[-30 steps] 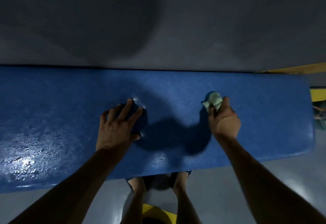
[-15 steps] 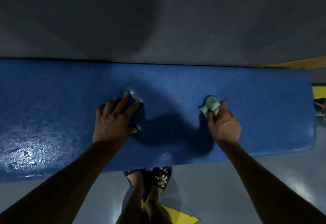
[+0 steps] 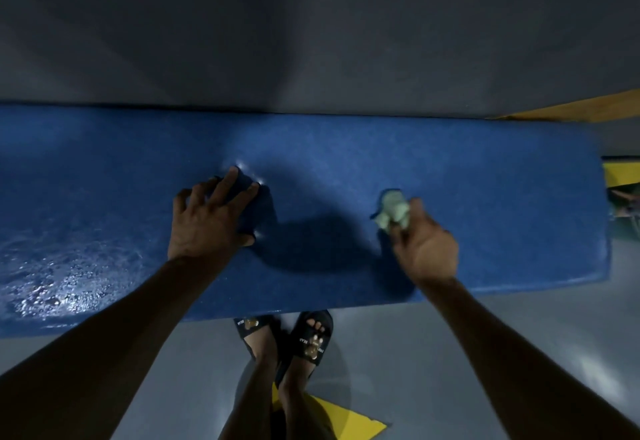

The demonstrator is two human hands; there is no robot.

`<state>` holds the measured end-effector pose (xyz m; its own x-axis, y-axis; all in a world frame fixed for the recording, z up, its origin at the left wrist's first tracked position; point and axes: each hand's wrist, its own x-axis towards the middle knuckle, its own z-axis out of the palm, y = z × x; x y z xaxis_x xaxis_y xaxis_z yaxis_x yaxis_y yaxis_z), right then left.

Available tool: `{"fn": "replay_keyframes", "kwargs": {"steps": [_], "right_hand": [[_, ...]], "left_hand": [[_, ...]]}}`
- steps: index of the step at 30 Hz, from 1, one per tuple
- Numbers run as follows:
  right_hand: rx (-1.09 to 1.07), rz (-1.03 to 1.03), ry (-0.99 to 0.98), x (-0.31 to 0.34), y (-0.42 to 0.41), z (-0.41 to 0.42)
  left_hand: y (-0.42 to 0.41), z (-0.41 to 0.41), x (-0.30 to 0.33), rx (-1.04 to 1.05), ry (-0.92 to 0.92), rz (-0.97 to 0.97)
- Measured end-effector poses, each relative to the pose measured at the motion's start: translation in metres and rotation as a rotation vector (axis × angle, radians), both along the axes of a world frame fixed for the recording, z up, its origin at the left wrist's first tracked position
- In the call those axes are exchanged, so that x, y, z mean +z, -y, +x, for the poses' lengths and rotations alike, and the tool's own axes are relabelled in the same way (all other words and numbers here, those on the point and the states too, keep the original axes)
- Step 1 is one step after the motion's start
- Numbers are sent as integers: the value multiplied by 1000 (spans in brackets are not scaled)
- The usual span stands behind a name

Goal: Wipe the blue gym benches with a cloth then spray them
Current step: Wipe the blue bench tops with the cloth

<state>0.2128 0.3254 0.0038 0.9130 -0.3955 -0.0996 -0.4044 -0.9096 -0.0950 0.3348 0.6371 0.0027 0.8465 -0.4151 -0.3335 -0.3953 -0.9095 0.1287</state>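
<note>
A long blue padded gym bench (image 3: 485, 197) runs across the view from the left edge to the right. Its left part glistens with wet patches. My left hand (image 3: 211, 218) presses flat on the pad near the middle, fingers spread. My right hand (image 3: 424, 249) grips a small crumpled pale green cloth (image 3: 393, 212), which rests on the pad right of centre. No spray bottle is in sight.
Grey floor lies beyond and in front of the bench. My feet in black slides (image 3: 304, 339) stand at the near edge. A yellow floor marking (image 3: 349, 419) shows below, and yellow edges (image 3: 621, 173) sit past the bench's right end.
The right hand has slid the cloth toward me and slightly left along the pad. The left hand stays planted. My feet have shifted under the bench edge.
</note>
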Motion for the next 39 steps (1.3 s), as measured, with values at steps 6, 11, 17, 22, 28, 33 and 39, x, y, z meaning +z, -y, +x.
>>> {"fn": "replay_keyframes", "kwargs": {"steps": [6,11,17,22,28,33,39], "right_hand": [[-359,199,78,-8,-71,-3],[353,329,-43,-2,-151,-18],[34,10,-49,4,-16,-43],[-397,99,7,-1,-24,-56],[281,207,74,-9,-138,-67],[239,54,-17,-1,-47,-81],[-314,148,-33,4,1,-119]], "left_hand": [[-5,-2,-1,-18,45,-30],[-10,-10,2,-62,116,-60],[-22,-46,10,-89,190,-167],[-30,-82,3,-116,136,-144],[-28,-99,2,-117,101,-61],[-22,-98,2,-98,73,-35],[-14,-100,2,-47,51,-23]]}}
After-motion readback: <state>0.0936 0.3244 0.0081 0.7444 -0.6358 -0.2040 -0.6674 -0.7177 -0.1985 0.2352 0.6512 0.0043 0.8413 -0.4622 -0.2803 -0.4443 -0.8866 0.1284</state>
